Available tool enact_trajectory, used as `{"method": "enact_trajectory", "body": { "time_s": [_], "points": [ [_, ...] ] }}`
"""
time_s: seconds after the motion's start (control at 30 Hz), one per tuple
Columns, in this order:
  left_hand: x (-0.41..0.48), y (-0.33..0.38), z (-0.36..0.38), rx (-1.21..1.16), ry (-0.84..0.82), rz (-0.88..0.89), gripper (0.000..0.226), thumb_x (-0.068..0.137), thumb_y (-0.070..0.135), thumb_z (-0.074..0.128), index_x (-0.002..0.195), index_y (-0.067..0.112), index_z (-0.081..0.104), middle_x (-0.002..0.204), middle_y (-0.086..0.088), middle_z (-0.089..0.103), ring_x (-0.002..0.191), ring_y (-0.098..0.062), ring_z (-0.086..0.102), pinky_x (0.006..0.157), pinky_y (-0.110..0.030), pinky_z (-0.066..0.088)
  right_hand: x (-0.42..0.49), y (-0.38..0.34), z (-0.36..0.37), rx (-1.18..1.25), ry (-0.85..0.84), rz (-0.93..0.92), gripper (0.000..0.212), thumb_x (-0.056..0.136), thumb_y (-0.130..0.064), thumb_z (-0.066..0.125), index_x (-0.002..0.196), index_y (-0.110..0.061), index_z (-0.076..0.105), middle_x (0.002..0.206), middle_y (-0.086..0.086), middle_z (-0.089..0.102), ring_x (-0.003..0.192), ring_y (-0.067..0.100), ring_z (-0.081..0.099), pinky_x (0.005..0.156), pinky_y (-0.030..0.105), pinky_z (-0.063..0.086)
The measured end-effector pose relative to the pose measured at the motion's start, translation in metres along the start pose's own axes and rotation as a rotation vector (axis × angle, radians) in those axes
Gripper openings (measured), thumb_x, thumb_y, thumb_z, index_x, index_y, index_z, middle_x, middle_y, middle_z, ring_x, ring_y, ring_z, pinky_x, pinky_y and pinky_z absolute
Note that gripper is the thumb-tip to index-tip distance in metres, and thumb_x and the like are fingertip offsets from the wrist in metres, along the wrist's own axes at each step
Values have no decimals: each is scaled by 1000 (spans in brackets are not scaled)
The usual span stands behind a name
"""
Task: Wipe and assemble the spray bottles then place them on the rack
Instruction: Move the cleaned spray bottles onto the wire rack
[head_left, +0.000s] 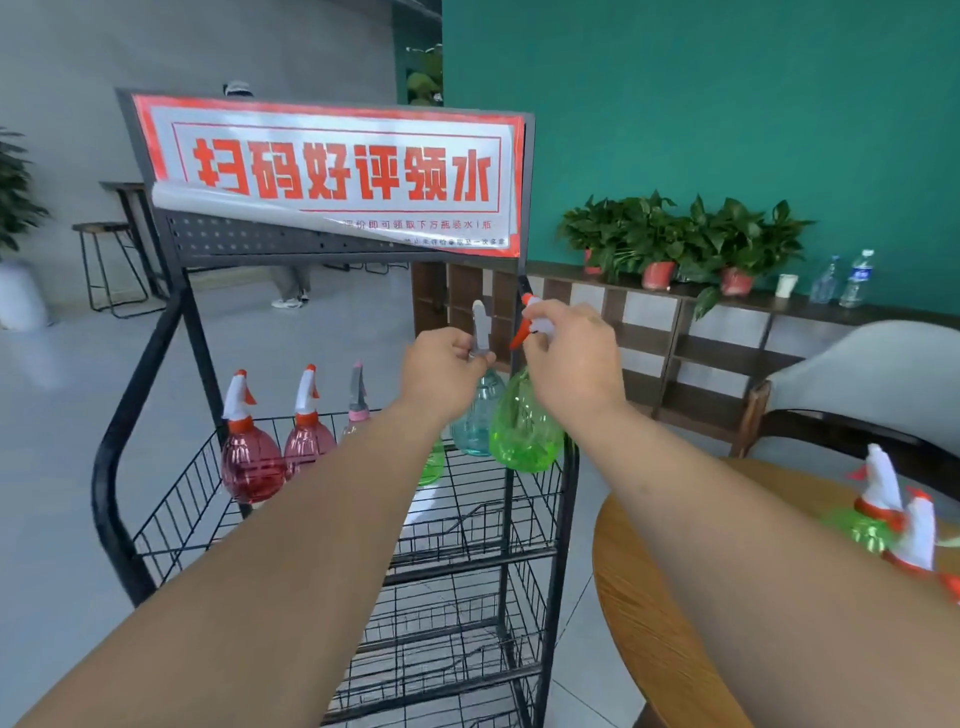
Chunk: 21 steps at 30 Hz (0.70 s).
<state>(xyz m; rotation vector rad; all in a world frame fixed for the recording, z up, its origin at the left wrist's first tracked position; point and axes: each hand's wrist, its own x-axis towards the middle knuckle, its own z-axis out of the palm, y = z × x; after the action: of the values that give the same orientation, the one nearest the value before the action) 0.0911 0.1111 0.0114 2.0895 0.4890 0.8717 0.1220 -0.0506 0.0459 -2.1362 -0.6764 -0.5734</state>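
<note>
My left hand grips the grey spray head of a pale teal bottle held above the right end of the black wire rack. Right beside it, my right hand grips the white and orange head of a green bottle. Both bottles hang upright over the top basket. Two red bottles with white heads and a pink-collared bottle stand in the top basket at the left. Another green bottle shows partly behind my left forearm.
A red and white sign tops the rack. At the right, a round wooden table carries more green bottles with white heads. Behind stand a grey chair, a low shelf with potted plants, and a stool at the left.
</note>
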Motion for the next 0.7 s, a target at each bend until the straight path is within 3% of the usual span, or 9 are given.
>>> {"method": "enact_trajectory", "body": {
  "time_s": [0.13,0.2,0.23,0.33,0.5,0.6,0.7],
  "points": [
    [17,-16,14,11,-40,-9,8,95,21,83,99,18,76,85,5,70,70,-3,58,64,-19,48,0,7,26,-23,-77,-37,52,105,-9,57,153,-30,58,133,13,60,115,33,63,95,38,52],
    [25,-24,22,8,-56,-8,10,94,21,84,100,15,79,85,3,72,70,-6,60,58,-10,42,0,14,41,-42,-104,-31,60,104,-6,58,158,-30,51,132,14,60,115,35,63,94,39,53],
    [29,-30,27,9,-68,-13,12,94,20,84,102,13,81,88,0,75,73,-11,63,61,-11,45,0,17,50,-47,-111,-22,63,104,-4,58,160,-30,48,131,14,60,114,36,63,93,41,54],
    [37,-44,39,35,-101,-34,12,94,17,83,106,15,83,97,-4,81,89,-21,72,77,-30,54,-3,27,74,-57,-106,11,63,106,-7,55,163,-28,40,133,14,61,116,37,63,92,45,55],
    [44,-65,55,179,-105,-51,8,101,22,70,104,22,78,90,7,70,90,-13,64,75,-18,20,-12,34,101,-117,-114,49,62,108,-13,57,164,-23,33,142,12,57,120,33,63,91,43,53],
    [51,-80,63,234,-63,-58,15,103,27,65,103,21,78,95,4,76,98,-18,71,85,-28,28,-19,35,118,-116,-124,11,59,107,-14,58,160,-28,35,131,10,59,111,31,62,82,43,54],
    [55,-93,70,243,-77,-80,14,101,27,68,105,20,78,101,2,79,98,-19,73,90,-28,35,-22,39,129,-103,-123,1,56,106,-12,60,155,-30,40,126,8,58,109,30,61,79,41,51]
  ]
}}
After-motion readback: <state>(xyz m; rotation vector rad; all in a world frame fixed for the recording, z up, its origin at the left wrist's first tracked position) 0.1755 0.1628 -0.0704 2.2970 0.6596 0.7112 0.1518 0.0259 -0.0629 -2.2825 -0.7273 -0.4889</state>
